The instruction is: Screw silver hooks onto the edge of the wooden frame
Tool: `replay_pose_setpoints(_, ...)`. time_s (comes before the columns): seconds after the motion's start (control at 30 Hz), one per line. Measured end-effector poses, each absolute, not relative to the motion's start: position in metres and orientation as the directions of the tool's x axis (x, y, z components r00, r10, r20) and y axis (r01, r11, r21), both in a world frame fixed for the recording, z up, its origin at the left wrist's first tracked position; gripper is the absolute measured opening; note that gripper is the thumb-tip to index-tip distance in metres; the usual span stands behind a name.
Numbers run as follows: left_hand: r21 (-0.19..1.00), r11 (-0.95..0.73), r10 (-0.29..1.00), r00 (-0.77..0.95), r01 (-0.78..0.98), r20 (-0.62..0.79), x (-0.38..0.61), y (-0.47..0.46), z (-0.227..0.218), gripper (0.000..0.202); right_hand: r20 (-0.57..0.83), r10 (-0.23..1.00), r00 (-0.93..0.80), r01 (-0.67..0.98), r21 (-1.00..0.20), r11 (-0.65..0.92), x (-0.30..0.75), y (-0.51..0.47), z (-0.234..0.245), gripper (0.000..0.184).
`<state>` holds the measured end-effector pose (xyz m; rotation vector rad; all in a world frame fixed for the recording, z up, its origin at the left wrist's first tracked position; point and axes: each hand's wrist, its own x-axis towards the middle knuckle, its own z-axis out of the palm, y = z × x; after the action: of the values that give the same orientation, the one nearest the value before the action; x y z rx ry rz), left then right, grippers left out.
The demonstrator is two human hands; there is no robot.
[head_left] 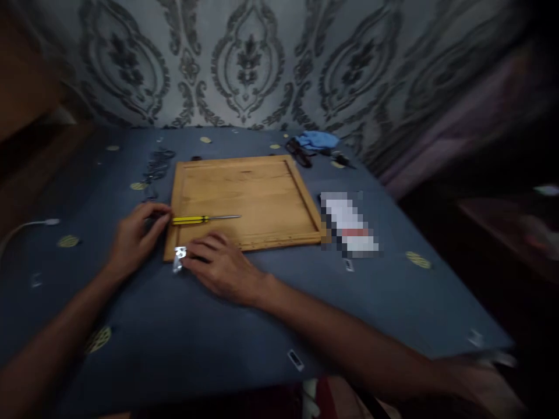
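Observation:
A shiny metal hinge (179, 259) is at the fingertips of my right hand (227, 269), pinched at the near left corner of a framed wooden panel (248, 195). The panel lies flat, its raised border facing up. Across its left part rests a screwdriver (190, 220) with a yellow and black handle, its shaft pointing right. My left hand (137, 235) is beside the panel's left edge, close to the handle's end. Its thumb and forefinger are closed together; whether they grip the edge or a small item is hidden.
A phone-like object (349, 224), blurred out, lies right of the panel. Behind are a blue cloth (318, 139) and dark glasses (298, 152). Dark tangled items (158, 166) lie at the back left. A white cable plug (52, 222) lies left. The patterned wall (247, 64) borders the table's back.

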<state>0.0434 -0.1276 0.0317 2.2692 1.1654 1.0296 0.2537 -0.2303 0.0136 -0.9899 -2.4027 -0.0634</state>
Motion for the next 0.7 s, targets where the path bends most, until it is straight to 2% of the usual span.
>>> replay_pose_setpoints(0.3, 0.519, -0.504, 0.858, 0.329, 0.69, 0.395, 0.039, -0.124, 0.037, 0.037, 0.324, 0.707, -0.628, 0.715, -0.117, 0.689, 0.254, -0.23, 0.019, 0.028)
replay_pose_setpoints(0.43, 0.461, -0.509, 0.847, 0.326, 0.727, 0.42, 0.035, -0.118, 0.038, 0.04, 0.321, 0.702, -0.636, 0.708, -0.122, 0.696, 0.254, -0.229, 0.019, 0.028)
replay_pose_setpoints(0.6, 0.313, -0.584, 0.762, 0.373, 0.749, 0.529, 0.028, -0.108, 0.034, 0.038, 0.36, 0.698, -0.619, 0.706, -0.134, 0.695, 0.255, -0.229, 0.014, 0.029)
replay_pose_setpoints(0.7, 0.345, -0.567, 0.765, 0.324, 0.748, 0.556, 0.023, -0.1, 0.03, 0.034, 0.394, 0.683, -0.615, 0.696, -0.135, 0.705, 0.255, -0.228, 0.012, 0.027)
